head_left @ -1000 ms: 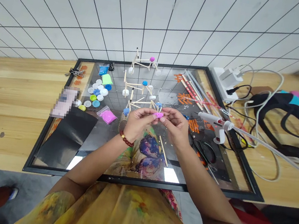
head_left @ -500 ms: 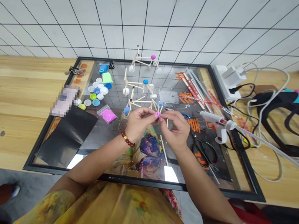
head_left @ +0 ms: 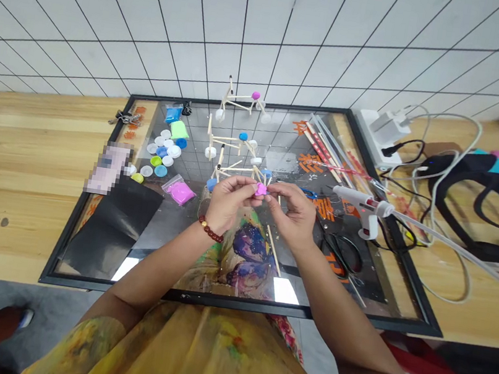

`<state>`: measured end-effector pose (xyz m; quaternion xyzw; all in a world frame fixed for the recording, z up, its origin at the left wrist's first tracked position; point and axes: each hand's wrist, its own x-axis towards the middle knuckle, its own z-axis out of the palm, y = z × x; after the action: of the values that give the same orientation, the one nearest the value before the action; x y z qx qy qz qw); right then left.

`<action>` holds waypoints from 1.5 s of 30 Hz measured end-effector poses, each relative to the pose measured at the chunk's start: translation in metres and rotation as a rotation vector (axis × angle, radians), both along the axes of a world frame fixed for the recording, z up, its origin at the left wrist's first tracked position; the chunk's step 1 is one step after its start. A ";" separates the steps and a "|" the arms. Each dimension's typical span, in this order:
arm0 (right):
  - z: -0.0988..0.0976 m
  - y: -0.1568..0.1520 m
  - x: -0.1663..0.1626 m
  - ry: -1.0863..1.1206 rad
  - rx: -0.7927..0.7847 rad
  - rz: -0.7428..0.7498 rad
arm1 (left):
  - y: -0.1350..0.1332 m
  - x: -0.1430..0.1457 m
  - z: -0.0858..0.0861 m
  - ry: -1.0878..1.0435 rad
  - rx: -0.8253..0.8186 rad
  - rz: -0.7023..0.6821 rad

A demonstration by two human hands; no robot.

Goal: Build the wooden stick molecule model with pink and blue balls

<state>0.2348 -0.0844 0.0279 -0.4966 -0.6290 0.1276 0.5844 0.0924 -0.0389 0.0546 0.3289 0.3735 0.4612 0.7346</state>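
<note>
A small lump of pink modelling clay (head_left: pixel 261 189) is pinched between the fingertips of my left hand (head_left: pixel 226 205). My right hand (head_left: pixel 294 215) presses on the lump's right side with thumb and forefinger. Just behind my hands stands a little stick-built tricycle (head_left: pixel 229 170) with blue seat and wheel, partly hidden by my fingers. Two similar models stand farther back: one with a blue seat (head_left: pixel 242 136), one with a pink seat (head_left: pixel 255 95). To the left lies a plastic bag of pink clay (head_left: pixel 180 192).
Bottle caps (head_left: pixel 163 151) and clay packets (head_left: pixel 179 131) lie left, near a black sheet (head_left: pixel 115 223). At right are a hot glue gun (head_left: pixel 363 207), black scissors (head_left: pixel 342 256), bundled sticks (head_left: pixel 326 145), a power strip (head_left: pixel 381 138) and loose cables. A single stick (head_left: pixel 274 250) lies before my right hand.
My left hand has shifted slightly left, and more of the pink clay now shows between the fingertips. The models and tools have stayed in place.
</note>
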 end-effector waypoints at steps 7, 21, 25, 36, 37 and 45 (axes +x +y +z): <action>0.003 0.001 0.000 -0.104 0.052 -0.019 | 0.001 -0.002 0.000 0.005 0.017 -0.060; -0.008 0.002 0.004 -0.303 0.119 -0.069 | 0.000 0.001 -0.010 0.133 0.229 -0.007; -0.007 0.002 -0.002 -0.086 -0.019 -0.059 | 0.000 -0.002 -0.011 0.145 0.274 -0.067; -0.005 0.000 -0.001 0.121 -0.096 0.047 | -0.001 0.004 -0.024 0.171 0.303 0.037; -0.004 -0.001 -0.002 0.075 -0.074 0.056 | -0.001 0.004 -0.024 0.180 0.301 0.068; -0.012 -0.001 -0.003 -0.259 0.079 -0.021 | -0.002 0.004 -0.022 0.085 0.215 0.041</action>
<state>0.2313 -0.0851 0.0157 -0.4922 -0.6984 0.0317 0.5187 0.0968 -0.0412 0.0327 0.4173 0.3595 0.4991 0.6689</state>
